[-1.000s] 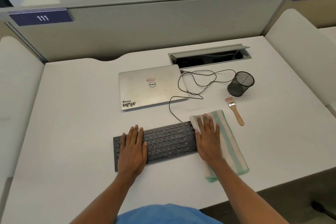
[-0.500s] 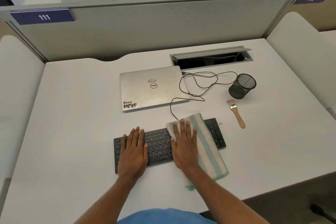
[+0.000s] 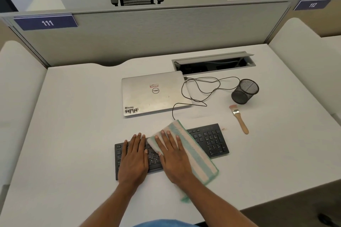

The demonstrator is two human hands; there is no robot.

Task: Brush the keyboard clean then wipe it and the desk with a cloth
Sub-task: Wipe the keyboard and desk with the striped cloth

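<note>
A black keyboard (image 3: 210, 139) lies near the front of the white desk (image 3: 77, 116). A folded white cloth with green stripes (image 3: 198, 158) lies across its middle. My right hand (image 3: 172, 156) presses flat on the cloth with straight fingers. My left hand (image 3: 133, 156) rests flat on the keyboard's left end, fingers straight. A small wooden-handled brush (image 3: 239, 119) lies on the desk to the right of the keyboard, apart from both hands.
A closed silver laptop (image 3: 155, 94) sits behind the keyboard, with a looped black cable (image 3: 203, 88) to its right. A black mesh cup (image 3: 245, 91) stands behind the brush. An open cable hatch (image 3: 214, 63) is at the back. A few crumbs (image 3: 224, 129) lie beside the keyboard.
My right hand has slid the cloth leftward across the keyboard, from its right end to its middle, uncovering the number pad. My left hand has stayed on the left end.
</note>
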